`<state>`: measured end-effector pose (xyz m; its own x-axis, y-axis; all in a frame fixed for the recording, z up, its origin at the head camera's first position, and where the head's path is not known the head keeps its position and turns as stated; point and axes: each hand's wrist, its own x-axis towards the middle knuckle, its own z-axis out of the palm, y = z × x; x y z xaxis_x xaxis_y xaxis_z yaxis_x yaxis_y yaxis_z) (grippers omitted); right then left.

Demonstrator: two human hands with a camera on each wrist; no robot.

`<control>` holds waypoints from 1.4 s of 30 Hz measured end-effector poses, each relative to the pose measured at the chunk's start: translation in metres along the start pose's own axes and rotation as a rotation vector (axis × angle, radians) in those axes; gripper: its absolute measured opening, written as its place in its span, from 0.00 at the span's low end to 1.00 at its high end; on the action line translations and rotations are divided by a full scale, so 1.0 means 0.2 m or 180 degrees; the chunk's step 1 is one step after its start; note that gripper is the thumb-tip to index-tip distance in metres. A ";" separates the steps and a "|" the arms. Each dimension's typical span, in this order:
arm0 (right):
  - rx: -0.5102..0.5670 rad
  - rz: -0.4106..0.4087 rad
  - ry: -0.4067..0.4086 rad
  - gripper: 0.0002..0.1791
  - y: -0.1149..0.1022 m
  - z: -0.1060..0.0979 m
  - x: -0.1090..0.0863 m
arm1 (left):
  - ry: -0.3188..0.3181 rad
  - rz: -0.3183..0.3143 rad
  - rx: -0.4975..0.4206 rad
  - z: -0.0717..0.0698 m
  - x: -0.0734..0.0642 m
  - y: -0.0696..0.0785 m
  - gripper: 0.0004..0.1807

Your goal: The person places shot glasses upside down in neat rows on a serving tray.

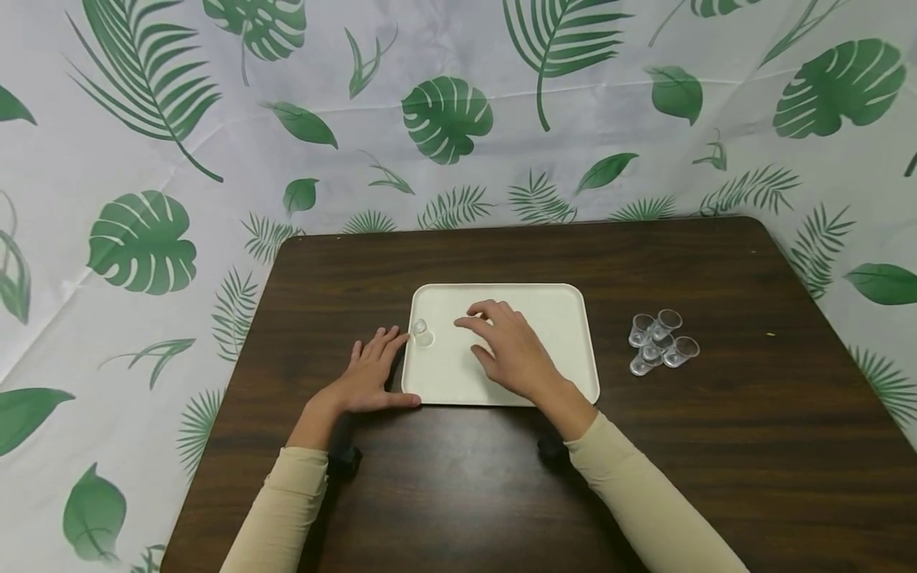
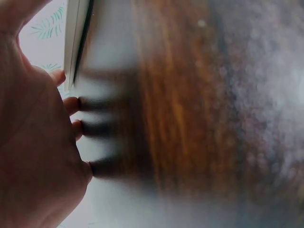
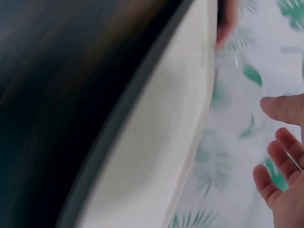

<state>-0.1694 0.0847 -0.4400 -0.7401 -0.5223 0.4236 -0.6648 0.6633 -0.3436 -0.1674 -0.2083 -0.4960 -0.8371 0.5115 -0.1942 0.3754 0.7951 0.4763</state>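
A cream rectangular tray [image 1: 516, 310] lies on the dark wooden table. One small clear cup [image 1: 421, 331] stands inside it by the left edge. My left hand [image 1: 368, 374] rests on the table with fingers spread, its thumb and index fingertip at the tray's left side; the left wrist view shows the palm [image 2: 38, 142] beside the tray's edge [image 2: 72, 42]. Over the middle of the tray hovers my right hand [image 1: 512, 350], fingers loosely bent and apart, nothing between them. In the right wrist view its thumb [image 3: 282, 109] and fingers stand apart above the tray [image 3: 156, 123].
Several small clear cups [image 1: 661, 341] stand clustered on the table [image 1: 731, 430] to the right of the tray. A white cloth with green leaf prints [image 1: 447, 119] hangs behind the table's far edge.
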 end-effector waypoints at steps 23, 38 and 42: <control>0.0758 0.2806 0.2431 0.28 0.41 -0.53 -0.69 | 0.0013 0.0040 -0.0062 0.00 -0.01 0.02 0.62; 0.0776 0.3627 0.1024 0.31 0.64 -0.45 -0.90 | -0.0041 -0.0015 -0.0054 0.01 0.00 0.01 0.62; 0.0644 0.3580 0.1018 0.25 0.64 -0.45 -0.91 | -0.0032 -0.0025 -0.0081 0.01 0.00 0.00 0.62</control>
<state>-0.1110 0.3133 -0.4860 -0.8789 0.4765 -0.0205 0.3174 0.5523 -0.7708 -0.1669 -0.2067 -0.4971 -0.8359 0.5085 -0.2065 0.3584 0.7907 0.4963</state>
